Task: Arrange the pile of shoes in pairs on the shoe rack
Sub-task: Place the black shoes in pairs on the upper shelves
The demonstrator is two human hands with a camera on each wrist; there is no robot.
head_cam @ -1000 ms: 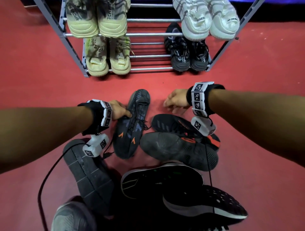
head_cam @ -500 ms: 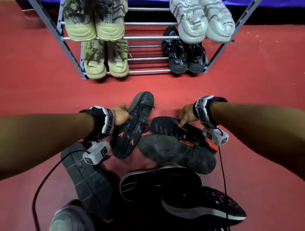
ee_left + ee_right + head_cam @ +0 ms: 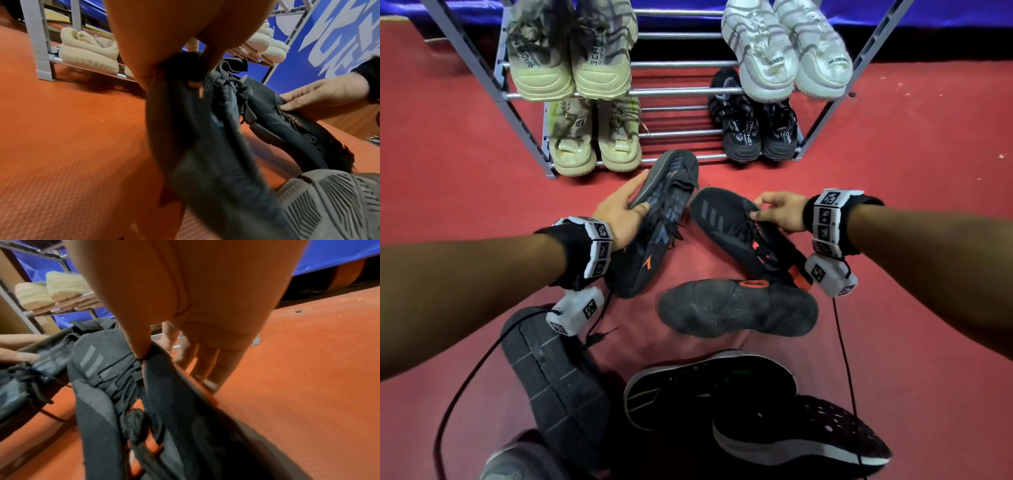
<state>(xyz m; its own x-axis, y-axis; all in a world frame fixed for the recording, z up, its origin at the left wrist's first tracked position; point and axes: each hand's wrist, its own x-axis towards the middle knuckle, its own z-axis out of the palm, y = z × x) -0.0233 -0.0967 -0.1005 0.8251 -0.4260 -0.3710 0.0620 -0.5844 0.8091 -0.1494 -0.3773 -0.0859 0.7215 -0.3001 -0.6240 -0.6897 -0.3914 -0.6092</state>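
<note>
My left hand grips a dark grey shoe with orange marks by its side, lifted and tilted toward the shoe rack. A black shoe with grey stripes hangs tilted from my right hand, which pinches its collar. In the left wrist view the grey shoe fills the middle and the striped shoe lies to its right. The right wrist view has the striped shoe under my thumb. A matching shoe lies sole-up on the red floor below.
The rack holds beige pairs on the left, a white pair and a black pair on the right, with bare bars in the middle. Several dark shoes lie on the floor near me. Black cables trail from both wrists.
Both hands have taken hold of a shoe and lifted it off the pile. The grey shoe moved forward toward the rack; the right hand came down onto the striped shoe and raised it.
</note>
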